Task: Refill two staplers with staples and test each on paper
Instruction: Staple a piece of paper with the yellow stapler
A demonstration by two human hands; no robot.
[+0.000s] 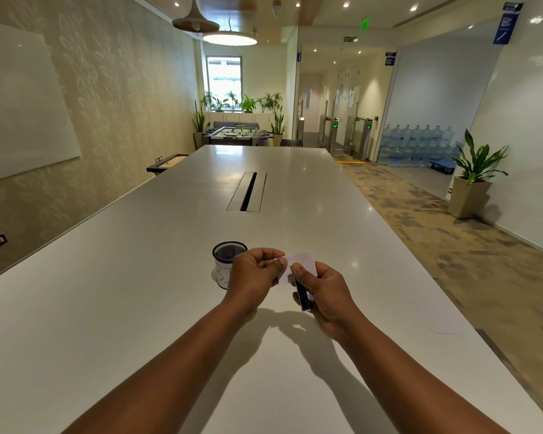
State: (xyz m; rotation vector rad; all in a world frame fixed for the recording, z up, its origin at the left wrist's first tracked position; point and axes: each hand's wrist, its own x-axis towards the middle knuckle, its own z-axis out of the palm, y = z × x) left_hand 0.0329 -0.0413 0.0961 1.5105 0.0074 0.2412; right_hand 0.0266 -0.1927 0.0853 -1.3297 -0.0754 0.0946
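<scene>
Before you a long white table (170, 277) carries a black mesh pen cup (224, 261) and, well right, a paper sheet (439, 316).

Both forearms outstretched, left hand (254, 270) and right hand (323, 289) pinching, fingers curled.

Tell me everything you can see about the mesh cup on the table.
The mesh cup is a round black wire-mesh pen holder standing upright on the white table. A white paper label with dark hand-drawn marks wraps its lower part. Nothing shows above its rim; the inside looks dark. It sits just behind the left hand, which hides its right side, so contact between them cannot be told.
</scene>
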